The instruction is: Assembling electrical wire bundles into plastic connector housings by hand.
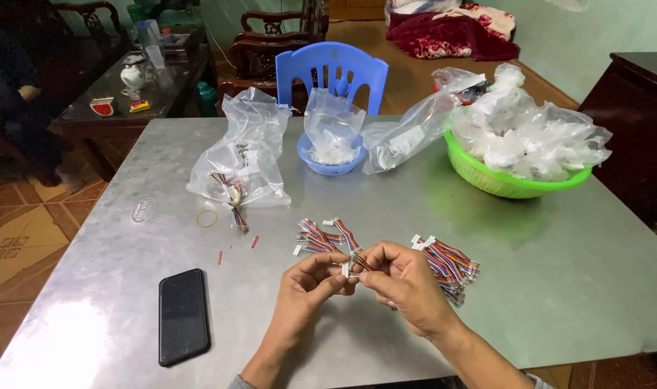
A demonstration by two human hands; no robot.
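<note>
Pinching a small wire piece [351, 264] between their fingertips, the left hand [307, 284] and right hand [404, 284] meet over the metal table [559, 288], both closed on it. Just beyond that wire piece lies a loose bunch of wires [320, 236]; to its right, a bigger wire bundle [449, 265]. Left of it lies a black phone [183, 315]. Far beyond it stand plastic bags [243, 148] and a green basin [487, 176].

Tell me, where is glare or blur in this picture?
Head view: bright glare on the metal table at the near left corner; both hands, left hand and right hand, and the coloured wire piece look fairly sharp; the far room is dim.
</note>
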